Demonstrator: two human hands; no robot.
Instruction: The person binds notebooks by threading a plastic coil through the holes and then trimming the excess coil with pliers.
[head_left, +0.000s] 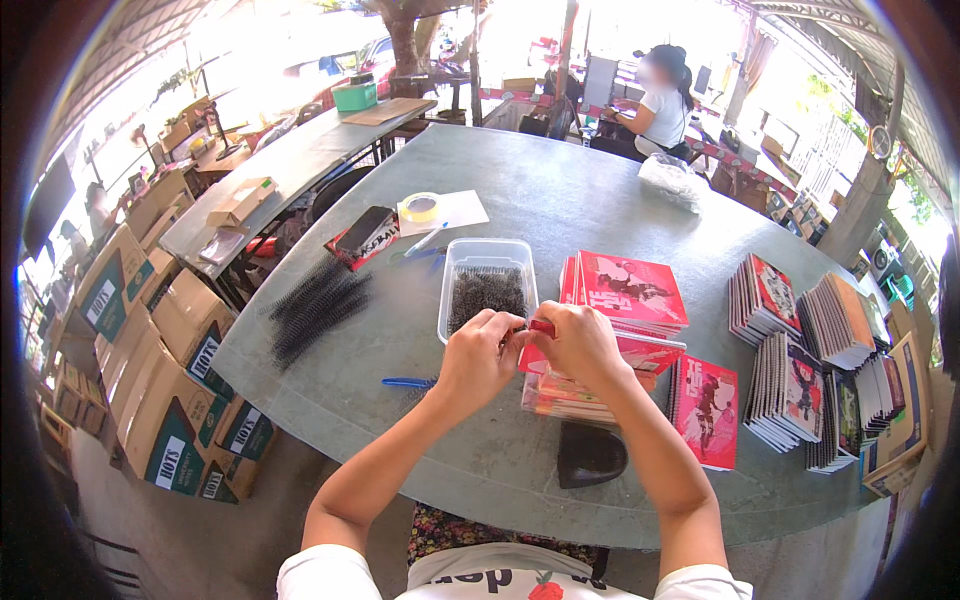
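Observation:
My left hand (478, 352) and my right hand (573, 343) meet over the table's near side, both pinched on a red notebook (541, 327) at its left edge. Whether a black spiral coil is between my fingers cannot be made out. Under my right hand lies a stack of red-covered notebooks (630, 300). Just beyond my left hand stands a clear plastic tub (486, 283) filled with small dark coils.
A pile of black spiral bindings (315, 305) lies at the left. Blue pliers (408, 382), a tape roll (420, 207), a phone (363, 228), a black pouch (590, 453) and stacks of bound notebooks (800, 350) share the grey table (560, 190). Cardboard boxes (170, 400) stand left. A seated person (655, 100) works beyond.

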